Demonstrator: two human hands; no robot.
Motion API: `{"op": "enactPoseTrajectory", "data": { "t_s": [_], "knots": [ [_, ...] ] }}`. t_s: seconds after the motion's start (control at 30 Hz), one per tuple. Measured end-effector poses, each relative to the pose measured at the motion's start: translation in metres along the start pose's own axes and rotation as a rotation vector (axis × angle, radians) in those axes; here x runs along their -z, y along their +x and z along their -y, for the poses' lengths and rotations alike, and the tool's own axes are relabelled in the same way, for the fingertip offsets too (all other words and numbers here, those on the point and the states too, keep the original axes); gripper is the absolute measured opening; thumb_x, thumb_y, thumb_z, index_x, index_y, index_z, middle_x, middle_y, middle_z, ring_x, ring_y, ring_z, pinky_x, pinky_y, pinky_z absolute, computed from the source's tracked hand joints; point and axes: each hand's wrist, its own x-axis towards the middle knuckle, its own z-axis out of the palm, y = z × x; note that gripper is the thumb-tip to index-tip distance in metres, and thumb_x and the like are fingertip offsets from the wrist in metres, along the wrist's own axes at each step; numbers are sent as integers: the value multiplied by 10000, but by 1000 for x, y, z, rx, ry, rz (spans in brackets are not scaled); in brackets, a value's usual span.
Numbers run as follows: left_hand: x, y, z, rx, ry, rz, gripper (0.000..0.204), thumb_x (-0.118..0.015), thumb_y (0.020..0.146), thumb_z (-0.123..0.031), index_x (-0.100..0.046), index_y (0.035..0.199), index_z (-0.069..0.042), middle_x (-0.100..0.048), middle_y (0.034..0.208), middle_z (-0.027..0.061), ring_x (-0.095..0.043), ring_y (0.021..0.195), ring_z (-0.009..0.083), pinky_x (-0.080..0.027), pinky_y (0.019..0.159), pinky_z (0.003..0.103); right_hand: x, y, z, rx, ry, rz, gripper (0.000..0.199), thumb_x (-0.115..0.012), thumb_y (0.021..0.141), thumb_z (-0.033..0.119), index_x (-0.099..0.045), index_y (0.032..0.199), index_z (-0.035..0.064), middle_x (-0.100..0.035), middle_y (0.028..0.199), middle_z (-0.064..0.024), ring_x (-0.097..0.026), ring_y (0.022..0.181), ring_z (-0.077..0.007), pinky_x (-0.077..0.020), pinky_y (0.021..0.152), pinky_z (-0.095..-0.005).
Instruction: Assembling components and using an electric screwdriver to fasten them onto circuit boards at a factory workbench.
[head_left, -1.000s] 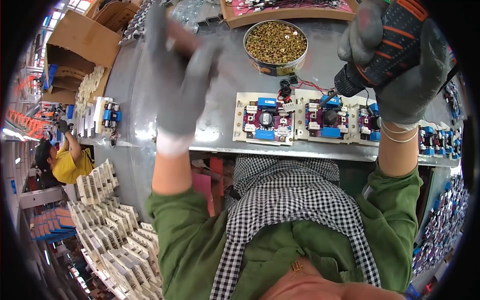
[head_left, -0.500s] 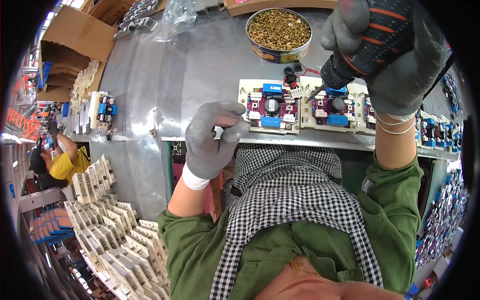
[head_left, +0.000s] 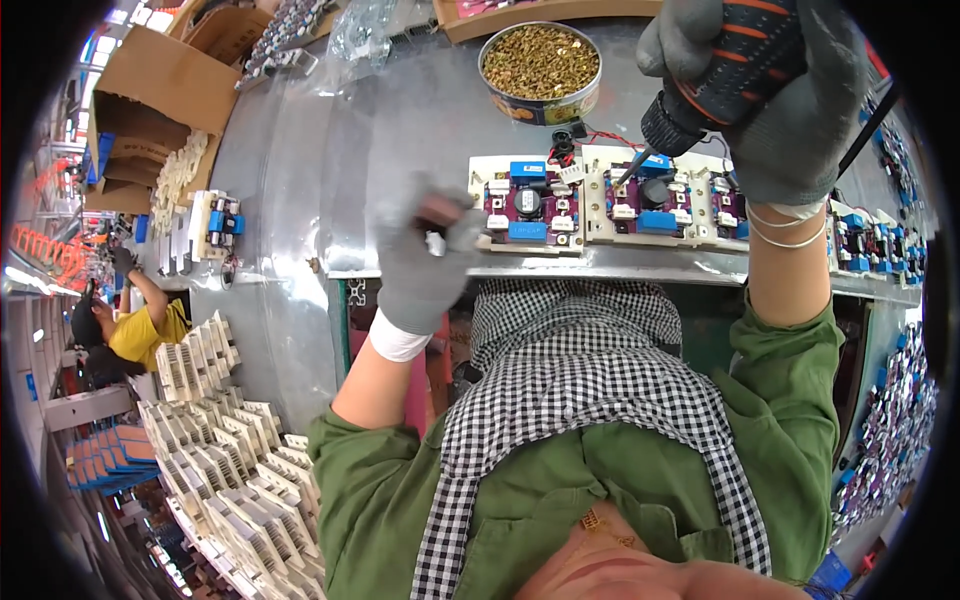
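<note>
My right hand [head_left: 790, 120], in a grey glove, is wrapped round a black power drill [head_left: 735, 75] with orange stripes. Its thin bit points down at the upper left corner of the second circuit board [head_left: 655, 215], a purple one with blue blocks on a cream base. Whether the tip touches is hard to see. My left hand [head_left: 425, 260], gloved too, is smeared by motion beside the left end of the first circuit board [head_left: 528, 205]. Its fingers look curled, but the blur hides whether anything is in them. Two-wire leads with a black part [head_left: 562, 150] lie behind the boards.
A round tin [head_left: 540, 75] full of small brass-coloured screws stands behind the boards. More boards [head_left: 880, 245] line the table edge at right. Stacked cream bases [head_left: 235, 470] fill the lower left. A cardboard box [head_left: 160, 110] and a lone board [head_left: 215, 225] sit at left; another person works beyond.
The left hand has shifted and blurred, drawing slightly away from the first board. The drill bit has moved a little right over the second board. The whole view has shifted slightly.
</note>
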Motion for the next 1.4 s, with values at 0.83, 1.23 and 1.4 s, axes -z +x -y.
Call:
{"op": "enactPoseTrajectory", "data": {
  "t_s": [0.83, 1.23, 1.4],
  "knots": [
    [-42, 282, 68, -254, 484, 40, 305, -681, 892, -324, -727, 1111, -117, -712, 1041, 111, -616, 1109, 296, -454, 978, 470, 144, 43, 30, -161, -140, -40, 427, -504, 995, 424, -578, 970, 4, -584, 787, -76, -588, 620, -170, -497, 614, -316],
    [-170, 410, 149, -571, 1250, 702, 116, -656, 887, -214, -718, 982, -191, -716, 1010, 45, -664, 1031, 278, -486, 915, 411, 153, 69, 6, -215, -328, -70, 389, -590, 892, 389, -618, 857, 2, -587, 692, -71, -557, 614, -143, -472, 607, -302],
    [-151, 432, 149, -289, 779, 368, 172, -610, 943, -252, -656, 1071, -147, -730, 984, 84, -681, 827, 260, -532, 731, 385, 162, 64, 13, -155, -432, -79, 504, -528, 949, 504, -568, 935, 2, -568, 717, -75, -564, 579, -153, -499, 585, -308]
  ]
}}
